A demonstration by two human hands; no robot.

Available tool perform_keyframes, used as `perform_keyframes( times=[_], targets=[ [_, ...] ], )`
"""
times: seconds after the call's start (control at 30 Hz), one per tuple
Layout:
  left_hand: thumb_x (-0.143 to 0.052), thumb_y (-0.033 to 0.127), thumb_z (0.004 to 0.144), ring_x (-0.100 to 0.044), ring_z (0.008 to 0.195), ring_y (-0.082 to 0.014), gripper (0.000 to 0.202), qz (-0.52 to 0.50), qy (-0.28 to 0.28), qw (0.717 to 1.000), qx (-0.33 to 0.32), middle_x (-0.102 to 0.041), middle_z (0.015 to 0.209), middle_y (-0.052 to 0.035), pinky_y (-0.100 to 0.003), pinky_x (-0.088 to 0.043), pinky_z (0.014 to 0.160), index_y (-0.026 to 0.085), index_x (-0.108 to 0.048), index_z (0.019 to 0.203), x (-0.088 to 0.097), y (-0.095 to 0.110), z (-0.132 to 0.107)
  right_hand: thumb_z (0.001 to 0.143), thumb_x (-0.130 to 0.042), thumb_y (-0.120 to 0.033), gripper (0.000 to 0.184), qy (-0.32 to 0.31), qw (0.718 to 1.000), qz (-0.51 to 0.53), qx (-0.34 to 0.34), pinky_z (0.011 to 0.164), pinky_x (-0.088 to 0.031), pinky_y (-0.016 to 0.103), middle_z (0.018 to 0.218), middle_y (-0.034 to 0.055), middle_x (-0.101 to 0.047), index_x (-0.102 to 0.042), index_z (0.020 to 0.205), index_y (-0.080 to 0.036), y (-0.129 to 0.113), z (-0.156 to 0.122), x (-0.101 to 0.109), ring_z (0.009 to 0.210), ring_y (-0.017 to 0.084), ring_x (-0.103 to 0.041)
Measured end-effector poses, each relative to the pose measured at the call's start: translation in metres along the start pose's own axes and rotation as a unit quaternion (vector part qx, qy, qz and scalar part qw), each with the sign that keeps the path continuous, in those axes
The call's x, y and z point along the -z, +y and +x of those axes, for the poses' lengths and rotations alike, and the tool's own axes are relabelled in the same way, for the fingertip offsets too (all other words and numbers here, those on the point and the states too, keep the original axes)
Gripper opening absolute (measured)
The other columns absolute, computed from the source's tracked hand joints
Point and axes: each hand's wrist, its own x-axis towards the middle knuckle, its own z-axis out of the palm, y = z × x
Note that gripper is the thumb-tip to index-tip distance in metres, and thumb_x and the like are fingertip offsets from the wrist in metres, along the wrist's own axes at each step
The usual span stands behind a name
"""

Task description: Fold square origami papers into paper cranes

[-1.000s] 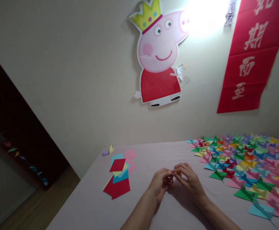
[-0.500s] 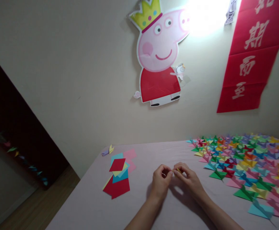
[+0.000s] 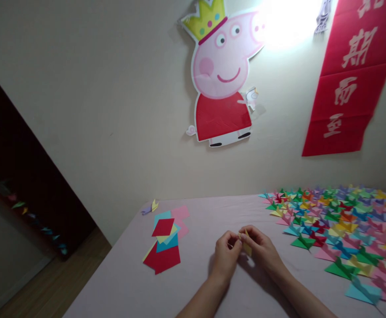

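Left hand point(image 3: 226, 257) and right hand point(image 3: 262, 251) fingers clamped on paper point(image 3: 247, 247), cranes point(image 3: 338, 229) at 3 o'clock; best to align edges, then crease firmly.

Yellow, that small folded paper point(image 3: 247, 248). The tabletop point(image 3: 126, 282) under it is plain pale lilac-pink. The loose paper squares point(image 3: 164, 247) show red, teal, yellow and pink. The folded paper shapes point(image 3: 338, 229) run green, blue, pink, yellow, red, orange, purple. On the cream wall point(image 3: 96, 110) there's a pink pig cutout point(image 3: 221, 75) with a red dress and a yellow-green crown dotted pink and blue, and a red banner point(image 3: 345, 79) with pale characters.
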Motion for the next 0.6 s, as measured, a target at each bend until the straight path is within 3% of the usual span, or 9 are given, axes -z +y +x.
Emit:
perform_keyframes(
  times=[0.1, 0.17, 0.37, 0.6],
  targets=[
    [-0.064, 0.041, 0.075, -0.046, 0.062, -0.0136, 0.024, -0.021, 0.023, 0.999, 0.007, -0.053, 0.064, 0.003, -0.025, -0.037, 0.06, 0.019, -0.055, 0.069, 0.004, -0.003, 0.005, 0.076, -0.065, -0.063, 0.048, 0.008, 1.0, 0.028, -0.01, 0.057, -0.049, 0.029, 0.07, -0.0021, -0.058, -0.06, 0.1, -0.023, -0.001, 0.0, 0.0, 0.062, 0.018, -0.058],
    [-0.066, 0.043, 0.072, -0.044, 0.061, -0.0131, 0.027, -0.032, 0.031, 0.999, 0.011, -0.05, 0.062, 0.0039, -0.024, -0.035, 0.059, 0.019, -0.054, 0.067, 0.006, -0.004, 0.007, 0.076, -0.067, -0.057, 0.045, 0.018, 0.999, 0.035, -0.013, 0.053, -0.047, 0.027, 0.066, -0.0045, -0.054, -0.059, 0.104, -0.022, 0.0, 0.0, 0.001, 0.057, 0.016, -0.055],
    [-0.066, 0.051, 0.071, -0.041, 0.056, -0.012, 0.034, -0.066, 0.017, 0.997, 0.042, -0.047, 0.058, 0.0043, -0.025, -0.033, 0.057, 0.019, -0.055, 0.065, 0.007, -0.004, 0.009, 0.075, -0.068, -0.041, 0.022, 0.038, 0.999, 0.019, 0.018, 0.057, -0.046, 0.027, 0.064, -0.0039, -0.054, -0.057, 0.075, -0.022, 0.002, 0.001, 0.003, 0.059, 0.015, -0.052],
    [-0.066, 0.053, 0.067, -0.035, 0.053, -0.0099, 0.038, -0.104, 0.032, 0.991, 0.076, -0.044, 0.055, 0.0054, -0.023, -0.026, 0.053, 0.019, -0.05, 0.061, 0.014, -0.002, 0.013, 0.08, -0.058, -0.036, 0.02, -0.029, 0.997, -0.018, 0.07, 0.074, -0.05, 0.033, 0.089, 0.0061, -0.067, -0.072, 0.082, -0.022, -0.004, -0.002, 0.003, 0.085, 0.023, -0.063]
  ],
)
